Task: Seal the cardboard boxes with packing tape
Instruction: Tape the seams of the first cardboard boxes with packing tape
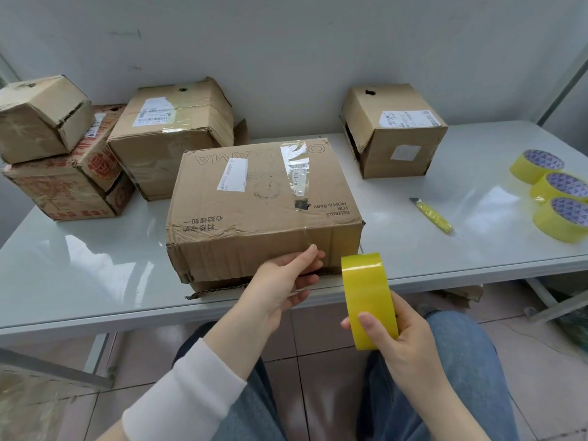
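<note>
A wide brown cardboard box (254, 198) with printed lettering and old clear tape lies at the table's front edge, right in front of me. My left hand (286, 281) presses its fingers against the lower front face of this box. To the right of it, just below table height, my right hand (397, 332) grips a yellow roll of packing tape (367, 297), held upright on its edge. I cannot make out a pulled strip between the roll and the box.
Three more cardboard boxes (168, 132) are piled at the back left, and one (394, 128) stands at the back right. A yellow utility knife (434, 216) lies on the white table (95, 265). Three spare tape rolls (553, 192) sit at the right edge.
</note>
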The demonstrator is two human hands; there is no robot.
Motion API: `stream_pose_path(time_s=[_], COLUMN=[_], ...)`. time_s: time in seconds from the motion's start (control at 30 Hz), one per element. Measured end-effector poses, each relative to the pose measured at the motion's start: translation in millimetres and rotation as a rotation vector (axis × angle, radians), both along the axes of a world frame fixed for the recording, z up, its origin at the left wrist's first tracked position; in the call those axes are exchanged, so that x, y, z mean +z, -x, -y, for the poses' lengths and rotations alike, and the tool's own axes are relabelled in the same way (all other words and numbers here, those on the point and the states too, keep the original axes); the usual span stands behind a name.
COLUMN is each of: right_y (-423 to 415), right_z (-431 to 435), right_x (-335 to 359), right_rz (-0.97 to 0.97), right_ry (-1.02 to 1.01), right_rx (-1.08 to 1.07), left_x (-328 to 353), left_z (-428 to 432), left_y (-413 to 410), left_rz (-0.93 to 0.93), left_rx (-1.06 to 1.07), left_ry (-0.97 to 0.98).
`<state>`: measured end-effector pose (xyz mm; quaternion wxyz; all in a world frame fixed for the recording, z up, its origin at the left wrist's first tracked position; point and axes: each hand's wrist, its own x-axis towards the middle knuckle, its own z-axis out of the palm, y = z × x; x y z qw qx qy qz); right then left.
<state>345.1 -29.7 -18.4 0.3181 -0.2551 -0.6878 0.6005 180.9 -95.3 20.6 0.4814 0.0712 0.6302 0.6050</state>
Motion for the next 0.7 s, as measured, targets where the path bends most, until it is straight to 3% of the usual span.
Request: stream_pose_path(time_s=[0.27, 0.4, 0.47, 0.53, 0.63, 0.7], right_y=[-2, -5, -6, -8, -13, -15], right_z=[-5, -7, -9, -12, -18, -22], right_x=[5, 0, 1, 1, -3, -5], right_rz=[-0.002, 0.038, 0.035, 0.049, 0.094, 0.119], right_ry=[-0.025, -0.102, -0.210, -0.356, -0.486, -0.600], right_rx=[0.007, 0.024, 0.005, -0.015, -0.047, -0.067], left_x=[-10, -14, -16, -13, 6, 26], left_z=[3, 8, 14, 17, 19, 15], left_y=[4, -9, -20, -29, -31, -29], left_rz=[0.342, 0.445, 0.326, 0.093, -0.490, -0.754], left_rx=[0.031, -0.057, -0.115, -0.130, -0.054, -0.082], left_ry=[-0.005, 0.045, 0.061, 0.020, -0.163, -0.355])
